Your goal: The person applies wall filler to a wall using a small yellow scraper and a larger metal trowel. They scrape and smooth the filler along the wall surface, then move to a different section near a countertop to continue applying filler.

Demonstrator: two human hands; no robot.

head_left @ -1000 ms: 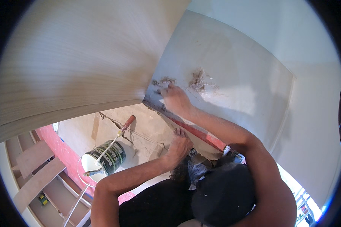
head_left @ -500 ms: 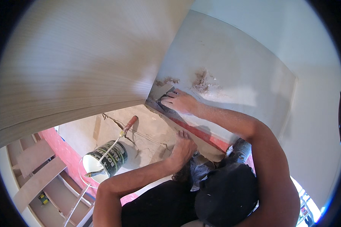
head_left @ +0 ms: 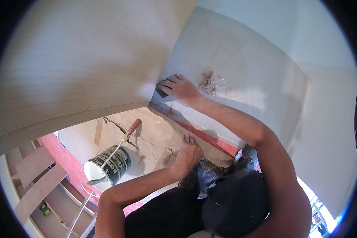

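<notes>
My right hand (head_left: 183, 90) reaches up against the pale wall panel. Its fingers press a dark sheet of sandpaper (head_left: 162, 90) flat to the surface, close to the corner with the wood-grain panel. A rough, crumbling patch (head_left: 212, 82) marks the wall just right of that hand. Lower down, my left hand (head_left: 190, 154) rests with slightly bent fingers and nothing visible in them. It lies near my knee, above the beige floor covering (head_left: 154, 133); what supports its palm is hidden.
A wood-grain panel (head_left: 87, 51) fills the upper left. On the beige covering stands a paint bucket (head_left: 117, 160) with a brush (head_left: 99, 181) at its opening. A roller with a red handle (head_left: 135, 126) leans across it. Wooden boards (head_left: 37, 192) lie at the lower left.
My right hand has slid up and slightly left along the wall, taking the sandpaper with it. The left hand stays in nearly the same place.
</notes>
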